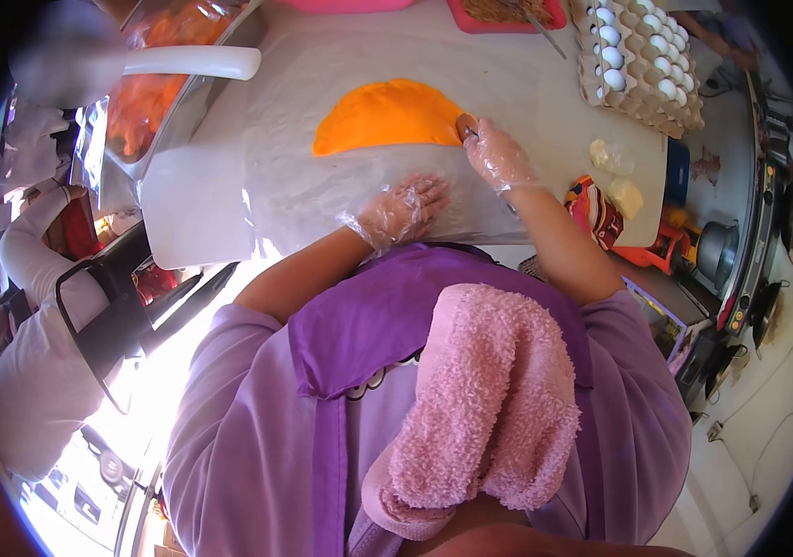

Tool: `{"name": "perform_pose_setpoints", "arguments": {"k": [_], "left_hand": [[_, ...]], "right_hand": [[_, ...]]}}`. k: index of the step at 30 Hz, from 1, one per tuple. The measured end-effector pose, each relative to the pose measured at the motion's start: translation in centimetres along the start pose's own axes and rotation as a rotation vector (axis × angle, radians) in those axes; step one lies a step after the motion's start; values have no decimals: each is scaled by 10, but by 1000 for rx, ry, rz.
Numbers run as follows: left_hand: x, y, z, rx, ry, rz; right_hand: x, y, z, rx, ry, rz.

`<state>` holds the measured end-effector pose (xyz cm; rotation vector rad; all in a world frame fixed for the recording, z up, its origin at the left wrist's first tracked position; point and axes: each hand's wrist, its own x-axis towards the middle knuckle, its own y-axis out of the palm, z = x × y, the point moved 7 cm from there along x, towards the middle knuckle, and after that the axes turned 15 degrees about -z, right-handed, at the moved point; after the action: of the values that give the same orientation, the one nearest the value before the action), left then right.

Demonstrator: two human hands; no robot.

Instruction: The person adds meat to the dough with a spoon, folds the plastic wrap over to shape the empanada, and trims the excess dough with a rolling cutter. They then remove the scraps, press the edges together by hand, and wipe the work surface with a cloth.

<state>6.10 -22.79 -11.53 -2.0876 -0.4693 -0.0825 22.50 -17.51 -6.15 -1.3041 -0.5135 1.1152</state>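
Note:
An orange half-moon of folded dough (392, 116) lies on the plastic-covered table (285, 195), its straight edge toward me. My right hand (498, 156), in a clear plastic glove, grips a small tool (467, 128) at the dough's right corner; the tool is mostly hidden by the fingers. My left hand (406, 206), also gloved, lies flat on the plastic sheet below the dough with fingers spread and nothing in it.
Stacked egg trays (633, 65) stand at the back right. A red tray (470, 17) holds brown filling and a utensil. At the left are a container of orange food (150, 102) and a white handle (197, 62). A patterned cloth (593, 212) lies right.

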Motion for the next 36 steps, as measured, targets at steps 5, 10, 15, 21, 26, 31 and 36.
{"name": "perform_pose_setpoints", "arguments": {"k": [5, 10, 15, 21, 26, 31, 36], "left_hand": [[-4, 5, 3, 7, 20, -57], [-6, 10, 4, 79, 31, -59], [-5, 12, 4, 85, 16, -62], [-5, 16, 5, 78, 16, -71], [-4, 16, 6, 87, 23, -66], [-4, 16, 4, 119, 39, -44], [-3, 15, 5, 99, 39, -53]], "right_hand": [[16, 0, 4, -15, -125, -37], [33, -4, 19, -29, -235, -30], [45, -7, 33, -103, -248, 2], [62, -6, 47, -184, -332, 34], [62, -19, 69, -319, -410, 39], [67, -19, 85, -397, -493, 54], [72, -14, 104, -434, -660, 42]]}}
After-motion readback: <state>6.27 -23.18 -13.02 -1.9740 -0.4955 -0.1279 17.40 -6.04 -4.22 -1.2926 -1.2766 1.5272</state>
